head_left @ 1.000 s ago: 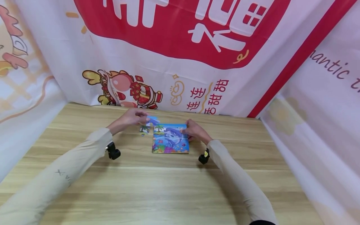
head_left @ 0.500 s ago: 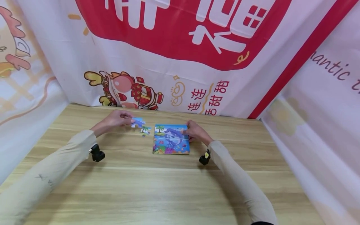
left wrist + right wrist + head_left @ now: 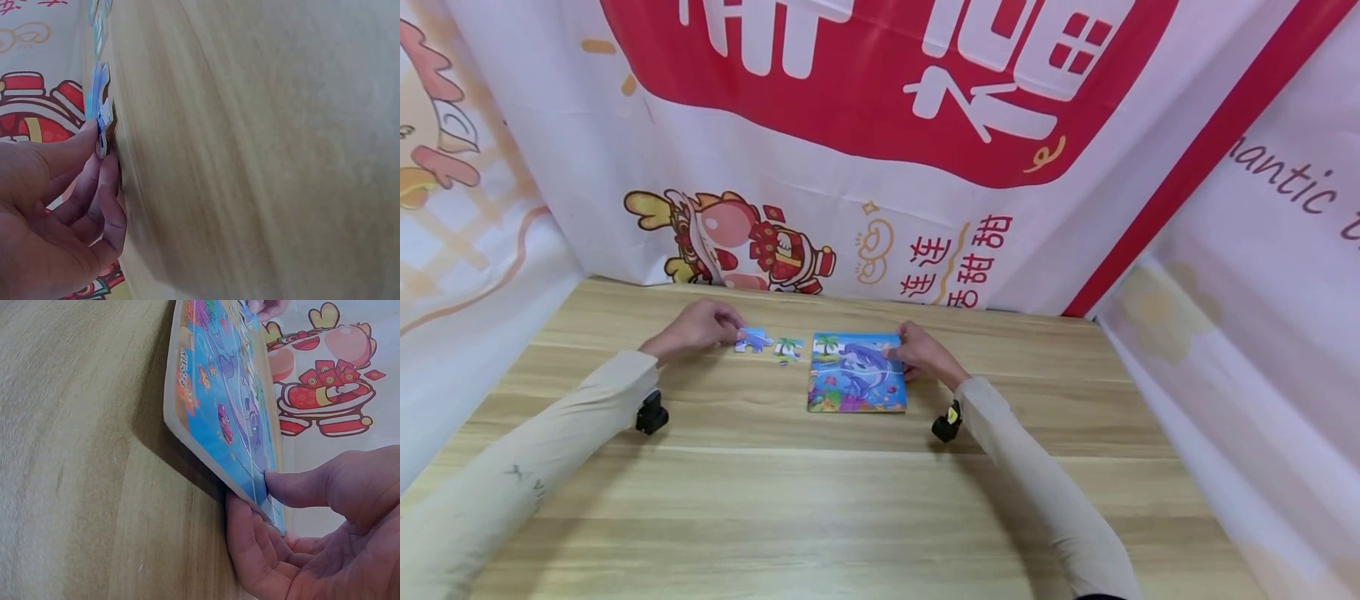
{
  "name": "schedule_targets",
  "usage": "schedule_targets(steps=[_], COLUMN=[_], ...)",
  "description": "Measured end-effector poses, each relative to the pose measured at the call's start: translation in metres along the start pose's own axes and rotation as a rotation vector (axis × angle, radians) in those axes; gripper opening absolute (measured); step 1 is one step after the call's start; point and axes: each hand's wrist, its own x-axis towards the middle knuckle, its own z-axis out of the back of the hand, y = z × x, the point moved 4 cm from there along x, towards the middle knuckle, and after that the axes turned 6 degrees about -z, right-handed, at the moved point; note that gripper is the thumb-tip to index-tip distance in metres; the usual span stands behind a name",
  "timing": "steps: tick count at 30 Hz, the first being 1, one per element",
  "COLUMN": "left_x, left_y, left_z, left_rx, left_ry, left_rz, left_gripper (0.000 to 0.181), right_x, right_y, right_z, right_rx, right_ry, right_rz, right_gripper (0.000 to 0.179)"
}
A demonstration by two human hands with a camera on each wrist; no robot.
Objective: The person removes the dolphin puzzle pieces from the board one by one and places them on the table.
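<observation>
My left hand point(image 3: 702, 325) pinches a blue jigsaw piece point(image 3: 752, 339) by its left end, thumb on top and fingers beneath in the left wrist view. Just right of it, a second jigsaw piece point(image 3: 788, 349) with a palm tree lies on the table. My right hand point(image 3: 922, 350) grips the right edge of a square puzzle board point(image 3: 857, 387) with a dolphin picture. In the right wrist view the thumb point(image 3: 300, 487) presses the face of the board and the fingers curl under it; that edge is raised off the wood.
The wooden table point(image 3: 820, 508) stretches in front of both arms. A printed cloth point(image 3: 835, 233) hangs behind its back edge, with more cloth walls at the left and right. Black cameras are strapped to both wrists.
My left hand has carried the blue piece left, away from the board, then lowered it slightly beside the palm-tree piece. The right hand keeps its hold on the board.
</observation>
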Motion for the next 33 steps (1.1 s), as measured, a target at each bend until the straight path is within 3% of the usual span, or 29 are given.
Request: schedule_targets(steps=[15,25,33], left_x=[-0.0005,-0.0023,-0.0022], left_y=[-0.0034,0.0002,0.0013], left_z=[-0.005,-0.0049,-0.0056], left_rx=[0.105,0.114,0.109], left_ry=[-0.013,-0.016,-0.018], left_rz=[-0.098,-0.097,-0.083], left_gripper=[0.016,0.015,0.015], right_x=[-0.0005,0.0013,0.001], right_y=[-0.0021,-0.0037,-0.0057], right_z=[0.0016,0.0037,0.0092], right_rx=[0.027,0.057,0.17], right_ry=[-0.007,0.022,0.108], right_rz=[-0.032,-0.027,-0.039], right_gripper=[0.044,0.048,0.049])
